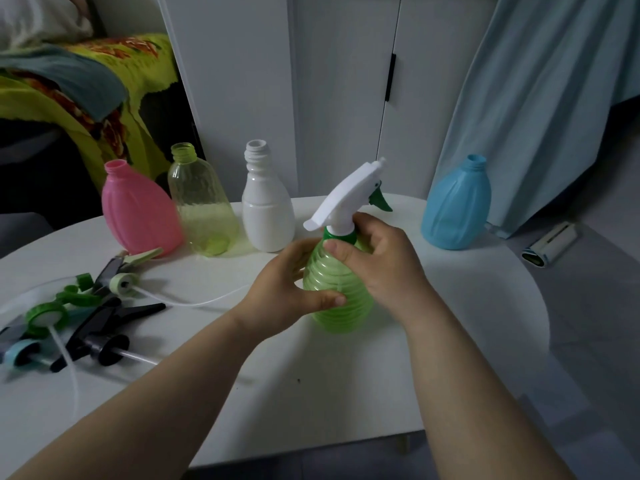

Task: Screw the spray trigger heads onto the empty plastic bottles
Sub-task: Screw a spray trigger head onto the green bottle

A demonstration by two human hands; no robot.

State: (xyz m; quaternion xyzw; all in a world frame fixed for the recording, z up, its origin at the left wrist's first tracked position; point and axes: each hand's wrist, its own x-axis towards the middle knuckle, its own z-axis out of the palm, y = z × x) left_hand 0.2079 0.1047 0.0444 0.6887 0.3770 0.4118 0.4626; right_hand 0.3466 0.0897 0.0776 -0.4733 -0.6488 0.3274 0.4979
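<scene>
A ribbed translucent green plastic bottle [341, 292] is held tilted between both hands above the white bench [311, 375]. The left hand [287, 289] is wrapped around the bottle's ribbed body; the right hand [381, 258] is closed on its shoulder and dark green collar. A white spray trigger head with green nozzle [349, 197] is seated on the neck. Four open-necked bottles, pink [138, 209], clear yellow-green [202, 202], white [266, 206] and blue [457, 206], are stood behind. Loose trigger heads [86, 313] are heaped at the left.
</scene>
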